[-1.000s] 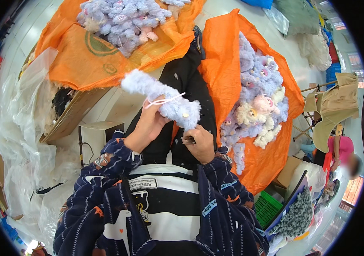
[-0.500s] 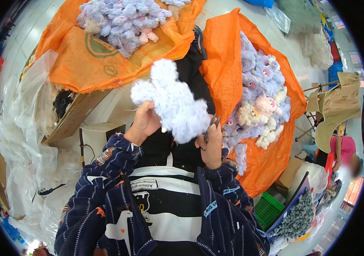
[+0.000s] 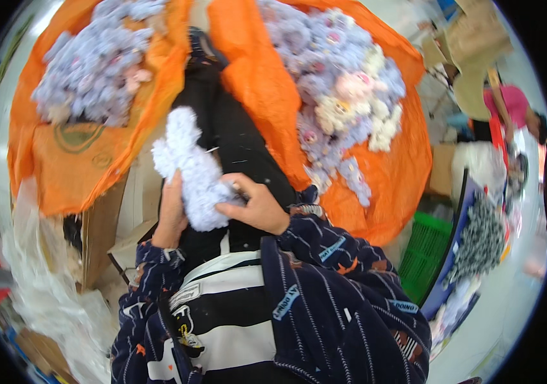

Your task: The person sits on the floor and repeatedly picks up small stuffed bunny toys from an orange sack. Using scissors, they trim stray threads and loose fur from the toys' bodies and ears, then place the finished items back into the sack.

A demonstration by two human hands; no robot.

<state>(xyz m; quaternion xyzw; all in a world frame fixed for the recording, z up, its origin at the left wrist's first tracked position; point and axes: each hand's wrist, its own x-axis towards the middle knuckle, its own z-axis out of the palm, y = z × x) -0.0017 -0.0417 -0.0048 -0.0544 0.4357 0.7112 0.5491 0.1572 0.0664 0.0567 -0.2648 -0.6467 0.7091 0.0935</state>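
Since the earlier frame, the white plush toy has been lowered and turned upright (long axis up-left), clasped between left hand and right hand.

dark gap between two orange sacks stays passable; heaped plush toys flank both sides, cardboard box blocks lower left.

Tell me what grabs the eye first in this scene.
A fluffy white plush toy sits mid-frame, held between the left hand and right hand. On either side lie bright orange sacks, the left sack and the right sack, each heaped with pale lilac plush toys. A green crate stands lower right.
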